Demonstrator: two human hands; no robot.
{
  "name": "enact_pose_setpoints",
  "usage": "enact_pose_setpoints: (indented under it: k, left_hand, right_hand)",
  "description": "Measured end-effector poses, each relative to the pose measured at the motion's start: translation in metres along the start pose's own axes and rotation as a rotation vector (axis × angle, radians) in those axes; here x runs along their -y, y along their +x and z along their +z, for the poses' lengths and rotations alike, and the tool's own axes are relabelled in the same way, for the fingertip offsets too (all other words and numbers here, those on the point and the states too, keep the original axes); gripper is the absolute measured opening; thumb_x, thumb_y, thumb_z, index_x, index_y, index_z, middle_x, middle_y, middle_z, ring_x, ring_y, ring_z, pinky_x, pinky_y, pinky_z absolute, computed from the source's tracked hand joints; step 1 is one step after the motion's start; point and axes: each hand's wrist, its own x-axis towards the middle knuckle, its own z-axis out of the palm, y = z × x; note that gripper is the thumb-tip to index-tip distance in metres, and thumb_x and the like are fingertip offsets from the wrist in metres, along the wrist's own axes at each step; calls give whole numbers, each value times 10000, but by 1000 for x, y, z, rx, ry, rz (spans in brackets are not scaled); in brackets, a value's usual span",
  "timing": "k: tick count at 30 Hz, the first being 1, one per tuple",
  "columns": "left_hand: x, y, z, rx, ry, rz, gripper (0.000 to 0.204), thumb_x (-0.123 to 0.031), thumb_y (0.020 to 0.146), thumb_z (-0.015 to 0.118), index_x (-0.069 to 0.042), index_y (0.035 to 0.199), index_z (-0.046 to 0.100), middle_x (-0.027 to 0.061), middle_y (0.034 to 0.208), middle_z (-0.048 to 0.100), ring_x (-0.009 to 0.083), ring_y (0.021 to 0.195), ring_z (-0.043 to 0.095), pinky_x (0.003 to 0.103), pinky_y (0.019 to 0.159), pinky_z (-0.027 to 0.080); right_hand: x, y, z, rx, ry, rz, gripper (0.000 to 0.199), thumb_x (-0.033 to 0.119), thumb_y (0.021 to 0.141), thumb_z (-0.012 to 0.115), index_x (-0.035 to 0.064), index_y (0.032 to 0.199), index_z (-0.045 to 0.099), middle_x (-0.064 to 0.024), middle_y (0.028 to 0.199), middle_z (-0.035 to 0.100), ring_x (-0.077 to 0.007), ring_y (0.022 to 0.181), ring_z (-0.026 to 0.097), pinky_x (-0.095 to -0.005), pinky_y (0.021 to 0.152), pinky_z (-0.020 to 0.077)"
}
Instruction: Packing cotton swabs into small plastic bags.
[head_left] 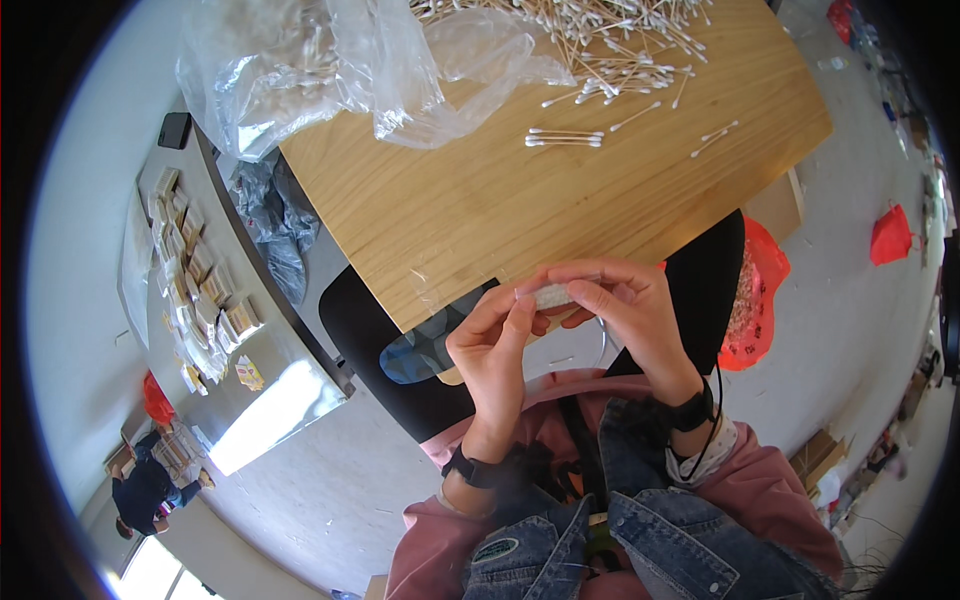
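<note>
Close to my body, just off the table's near edge, both hands hold a small bundle of cotton swabs (551, 296), its packed white tips facing up at me. My left hand (492, 345) pinches the bundle's left end between thumb and fingers. From the other side, the thumb and fingers of my right hand (632, 308) close on its right end. The fingers hide most of the bundle. Beyond my hands, a short row of cotton swabs (565, 138) lies on the wooden table (480, 210). A large loose pile of cotton swabs (610, 50) covers the far side.
A clear plastic bag (300, 70) full of swabs sits at the table's far left. Many small packs (200, 280) cover a grey side table with a phone (174, 130). A red bag (750, 300) stands right of my legs. Another person (150, 490) bends over at the lower left.
</note>
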Motion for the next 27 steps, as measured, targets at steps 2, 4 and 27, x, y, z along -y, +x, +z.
enact_pose_setpoints:
  k: [2,4,27]
  left_hand:
    - [3,-1,1,-5,4,12,163,-28,907,636,53,1037,692,123,1082,681,97,732,594,228,654,510]
    - [2,-1,4,-8,9,26,163,-26,908,634,52,1038,693,120,1078,682,97,728,594,227,654,509]
    - [-5,-3,11,24,176,5,101,12,868,639,36,965,651,68,949,673,90,776,620,221,671,512]
  right_hand:
    - [1,0,0,8,21,1,209,83,948,593,-37,1104,664,-93,1048,690,-148,922,661,-279,734,584]
    - [5,-1,1,11,2,1,212,78,949,588,-48,1104,659,-102,1060,689,-155,931,662,-279,733,585]
    - [-4,-6,2,1,-78,-64,153,-11,869,653,-52,1016,657,-131,1111,668,-97,871,647,-220,710,539]
